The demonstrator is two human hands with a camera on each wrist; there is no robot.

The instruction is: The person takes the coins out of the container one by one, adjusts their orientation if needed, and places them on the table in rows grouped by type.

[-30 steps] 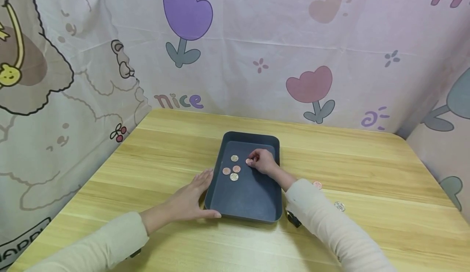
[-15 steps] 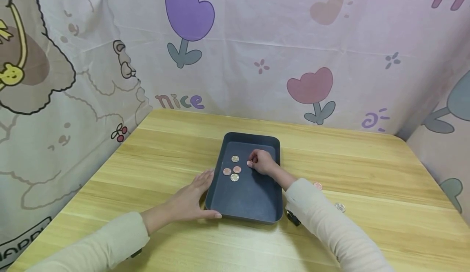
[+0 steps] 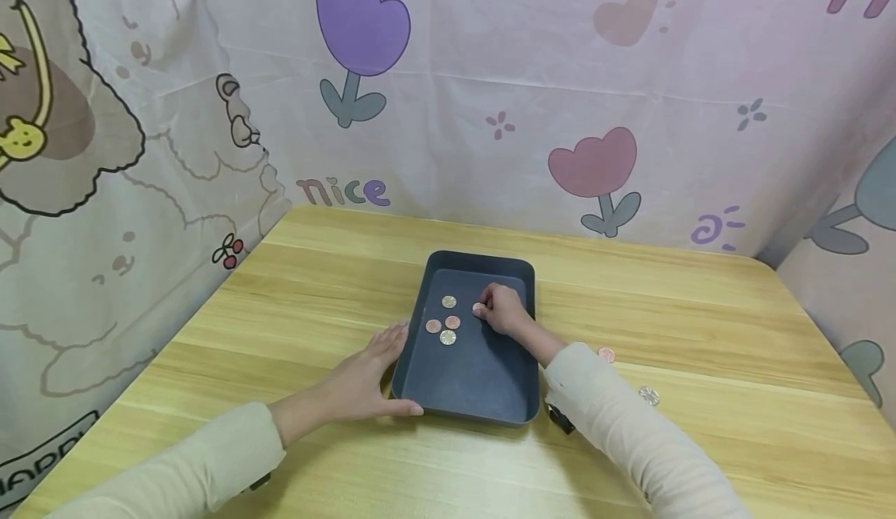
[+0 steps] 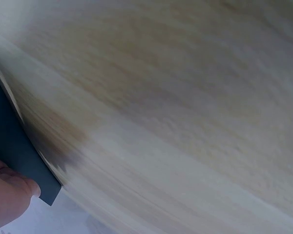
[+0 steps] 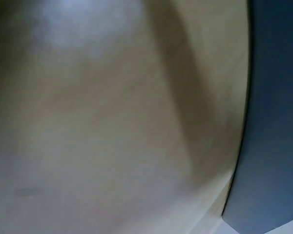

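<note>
A dark grey rectangular tray (image 3: 465,387) lies on the wooden table. My left hand (image 3: 360,379) rests against its near left corner, fingers fairly straight along the left side and thumb along the front edge. In the left wrist view, the thumb side of that hand (image 4: 12,195) is at the tray wall (image 4: 19,151). Inside the tray, my right hand (image 3: 505,310) pinches a copper-coloured coin (image 3: 479,309) close over the floor. To its left lie two gold-coloured coins (image 3: 448,337) and two copper-coloured coins (image 3: 453,322). The right wrist view shows the tray's outer wall (image 5: 273,122), but not the hand.
Right of the tray, a copper-coloured coin (image 3: 606,355) and a silvery coin (image 3: 649,396) lie on the table (image 3: 735,332), near the right sleeve (image 3: 630,426). A printed cloth (image 3: 462,52) hangs behind the table's far edge.
</note>
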